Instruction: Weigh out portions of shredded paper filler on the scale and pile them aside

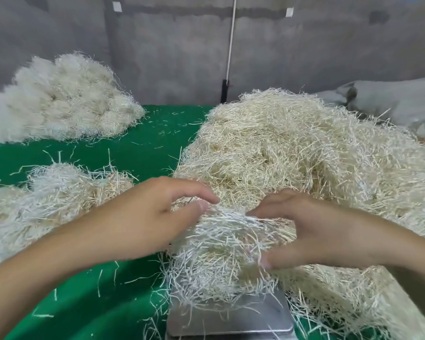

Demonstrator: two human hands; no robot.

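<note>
Portion: shredded-paper clump [221, 253] over the scale pan [231, 320].
Fingers: left hand [152, 217] and right hand [304, 231] curl round its sides.
Tip: tuck overhanging strands [182, 296] inward; release before reading.

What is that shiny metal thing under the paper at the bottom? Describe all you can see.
It is a scale. Its flat, silvery, steel-looking platter has rounded corners and lies level on the green table cover. A portion of shredded paper sits on it, hiding its far part. No display shows.
</note>
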